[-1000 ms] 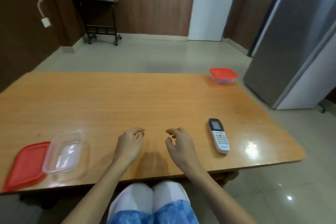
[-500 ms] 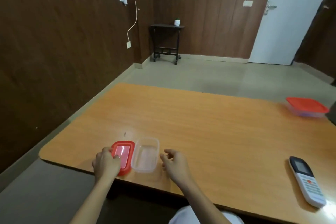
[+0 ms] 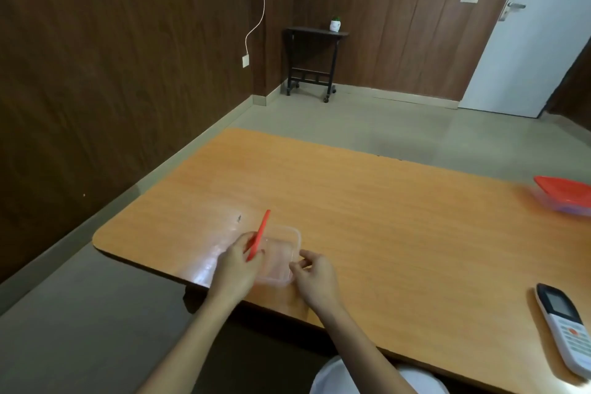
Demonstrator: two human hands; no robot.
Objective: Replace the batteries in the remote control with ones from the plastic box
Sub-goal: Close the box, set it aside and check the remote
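Left hand (image 3: 238, 265) grips a red lid (image 3: 258, 235) tilted on edge over a clear, apparently empty plastic box (image 3: 283, 254); right hand (image 3: 315, 275), fingers curled, steadies its rim. The remote control (image 3: 567, 326) lies untouched, well apart on the bench (image 3: 399, 217), its battery swap seemingly not begun.

The left hand (image 3: 238, 269) holds a red lid (image 3: 258, 235) on edge beside the clear box (image 3: 283, 257) on the table (image 3: 383, 217).
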